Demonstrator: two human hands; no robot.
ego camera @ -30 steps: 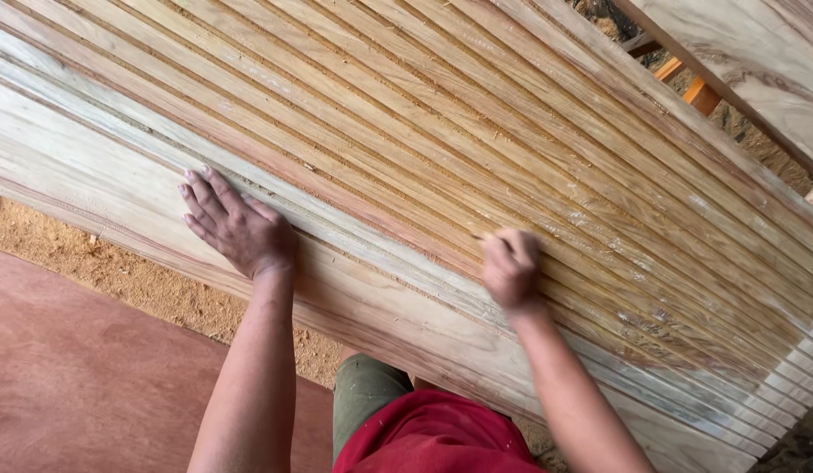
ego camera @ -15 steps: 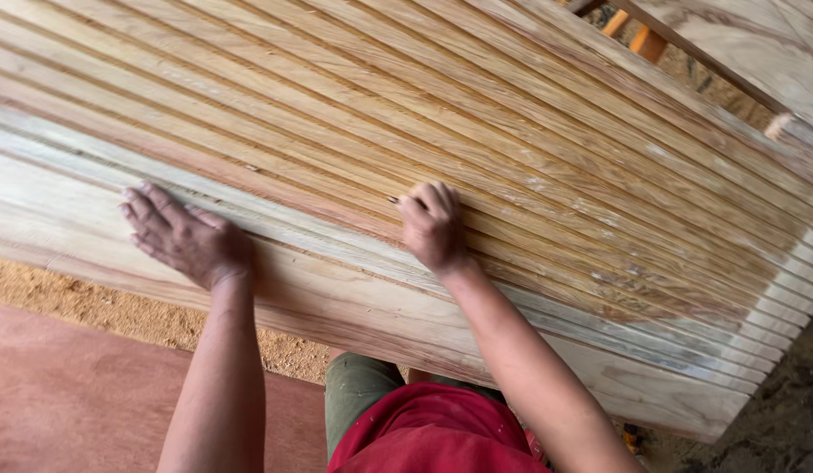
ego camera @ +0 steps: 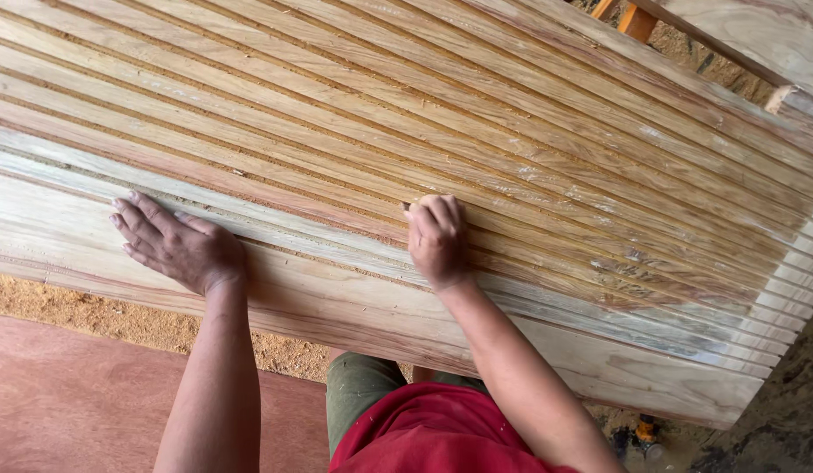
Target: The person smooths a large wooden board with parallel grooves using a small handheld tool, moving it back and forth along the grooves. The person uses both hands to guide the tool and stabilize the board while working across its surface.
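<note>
A large pale and golden wooden panel (ego camera: 529, 158) with long parallel grooves slants across the view. My left hand (ego camera: 180, 245) lies flat on its smooth lower band, fingers spread, holding nothing. My right hand (ego camera: 437, 238) is curled into a loose fist and presses on the grooves near the panel's lower edge. A small dark edge shows at its thumb; I cannot tell what it is. Sawdust lies in the grooves around it.
Sawdust (ego camera: 91, 315) covers the ground under the panel, beside a reddish-brown floor (ego camera: 65, 403). Another pale board (ego camera: 757, 35) and an orange leg (ego camera: 639, 19) stand at the top right. My red shirt (ego camera: 433, 434) and green trousers are below.
My right hand has slid up and to the left along the grooves. My left hand has stayed flat on the lower band while the view shifted.
</note>
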